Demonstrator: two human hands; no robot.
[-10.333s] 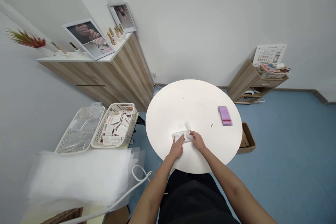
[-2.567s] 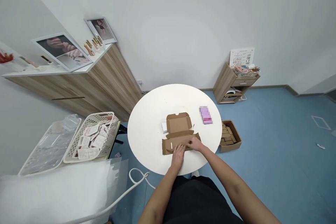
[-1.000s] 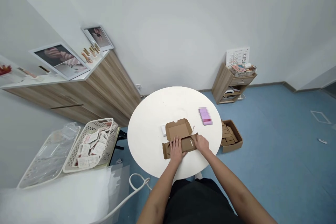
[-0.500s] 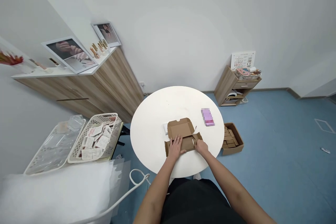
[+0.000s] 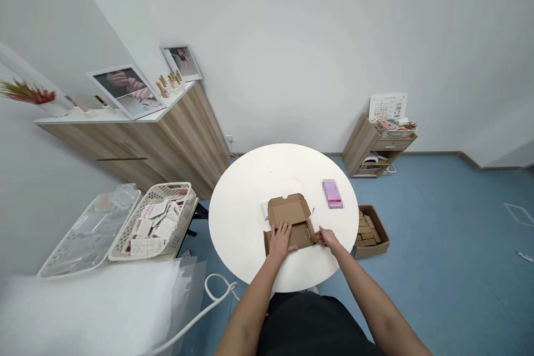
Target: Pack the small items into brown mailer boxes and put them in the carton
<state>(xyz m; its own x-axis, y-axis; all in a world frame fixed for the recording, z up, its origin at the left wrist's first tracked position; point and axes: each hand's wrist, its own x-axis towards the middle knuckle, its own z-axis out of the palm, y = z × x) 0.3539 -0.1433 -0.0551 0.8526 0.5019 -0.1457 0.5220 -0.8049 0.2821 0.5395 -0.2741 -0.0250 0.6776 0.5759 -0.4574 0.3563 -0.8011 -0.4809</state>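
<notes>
Since the preceding frame, the right hand has slid outward to the right edge of the corrugated cardboard mailer box, and the box's front section now lies folded in more narrowly. The box sits near the middle of the round white table, with its lid standing open away from the person and its front section toward the body, a position that appears to keep it within easy reach of both hands. The left hand lies palm down with its fingers spread, pressing on the front section; this pressure seems to act as a hold-down against sliding, not a grip. The right fingertips meet the box's right edge; whether they pinch the cardboard or only touch it cannot be told from this view. A small white packet lies just beside the lid's left side, and a pixelated purple packet rests well to the right, clear of the hands. On the floor to the right, an open brown carton holds stacked flat kraft boxes. Left of the table, a white plastic basket holds paper sachets beside a clear plastic tray.
</notes>
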